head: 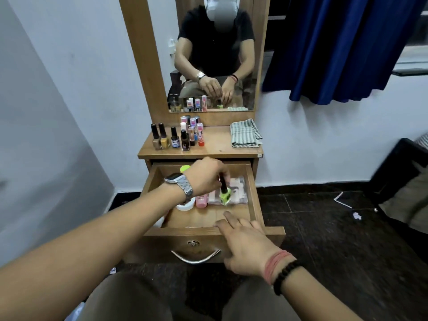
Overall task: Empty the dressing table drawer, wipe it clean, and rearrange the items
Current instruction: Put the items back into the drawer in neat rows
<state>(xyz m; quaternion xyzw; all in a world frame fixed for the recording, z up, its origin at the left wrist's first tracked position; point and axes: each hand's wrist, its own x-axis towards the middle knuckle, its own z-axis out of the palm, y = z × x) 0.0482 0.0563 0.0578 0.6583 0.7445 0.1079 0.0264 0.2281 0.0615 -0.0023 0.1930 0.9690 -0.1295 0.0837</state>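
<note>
Your dressing table [240, 152] stands ahead with its drawer [256, 200] pulled out toward you, the top shelf lying beyond and above it. Your left hand [205, 177] is the nearer one to the load: it pinches the black cap of a neon-green nail polish bottle [225, 197], long axis near upright, bottle hanging over the drawer's middle. The likely lift runs forward to the polish row [172, 139] on the top. Your right hand [245, 242] rests on the drawer's front edge, fingers straight, holding nothing. A folded striped cloth [246, 133] waits at the right. Left in the drawer: pink bottle [202, 201], white jar [185, 206], clear case [238, 192]. Your wrist hides part of a green lid [184, 168]; labels unreadable.
</note>
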